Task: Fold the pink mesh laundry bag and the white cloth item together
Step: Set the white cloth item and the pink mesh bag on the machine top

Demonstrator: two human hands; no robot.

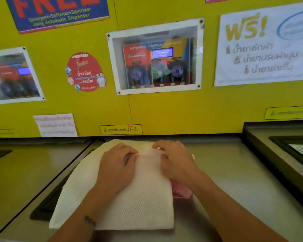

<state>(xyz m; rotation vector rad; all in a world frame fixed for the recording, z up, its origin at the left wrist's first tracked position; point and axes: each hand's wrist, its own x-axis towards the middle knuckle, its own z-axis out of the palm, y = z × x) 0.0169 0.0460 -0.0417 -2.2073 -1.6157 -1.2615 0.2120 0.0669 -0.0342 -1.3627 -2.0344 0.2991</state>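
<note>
White cloth item (140,203): rectangular, waffle-textured weave, lying flat on the grey metal table (234,180) at lower centre of the frame. Pink mesh laundry bag (181,190): crumpled, mostly covered, protruding at the cloth's right edge. Left hand (116,169) and right hand (176,160) rest on the cloth's far end, fingers curled, pinching a fold. Behind: yellow panel wall (147,109) with posters and a white-framed dispenser window (156,56).

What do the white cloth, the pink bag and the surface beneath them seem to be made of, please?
White cloth: probably a synthetic mesh, matte, with a regular grid of tiny holes. Pink bag: likely a soft net, only a crumpled edge showing. Surface: probably brushed metal, grey with a dull sheen.
</note>
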